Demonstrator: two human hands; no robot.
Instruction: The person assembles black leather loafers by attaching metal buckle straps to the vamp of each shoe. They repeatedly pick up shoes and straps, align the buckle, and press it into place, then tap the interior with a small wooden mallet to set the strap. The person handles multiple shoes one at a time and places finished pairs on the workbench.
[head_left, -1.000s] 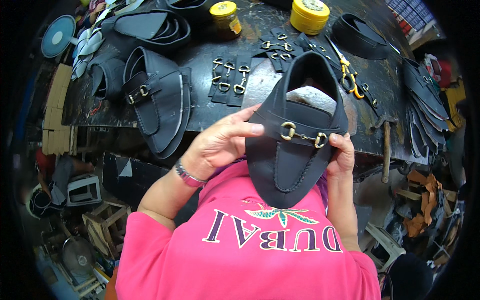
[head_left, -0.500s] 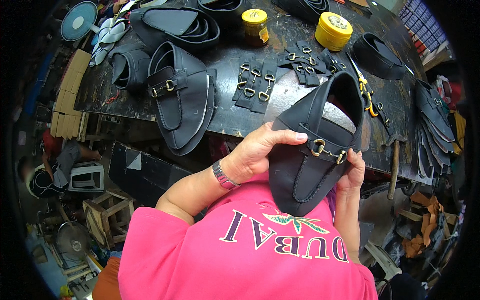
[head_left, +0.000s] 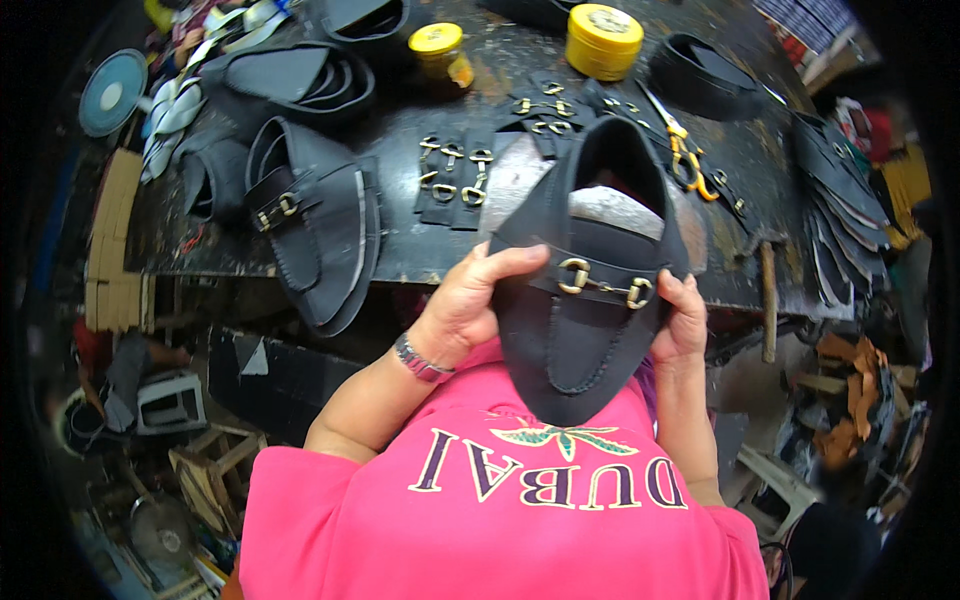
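A black shoe upper [head_left: 570,340] with a stitched toe seam and a brass horsebit buckle [head_left: 604,284] is held up before my chest, toe toward me. My left hand [head_left: 470,300] grips its left side, thumb pressed over the strap's left end. At the strap's right end, my right hand [head_left: 682,318] pinches the edge; part of its fingers is hidden behind the upper. A similar buckled upper [head_left: 312,235] hangs over the table edge at the left. Several buckled straps [head_left: 452,180] lie on the dark table [head_left: 400,250] beyond my left hand.
Yellow-handled scissors [head_left: 685,155] and a hammer [head_left: 768,290] lie on the right of the table. Two yellow-lidded jars [head_left: 604,42] stand at the back. Stacked black leather pieces [head_left: 838,210] hang at the far right. A stool [head_left: 215,465] stands at lower left.
The view has shifted, so the table things appear further left. The held upper has turned more upright, its opening now pointing straight away from me. Both hands keep their hold.
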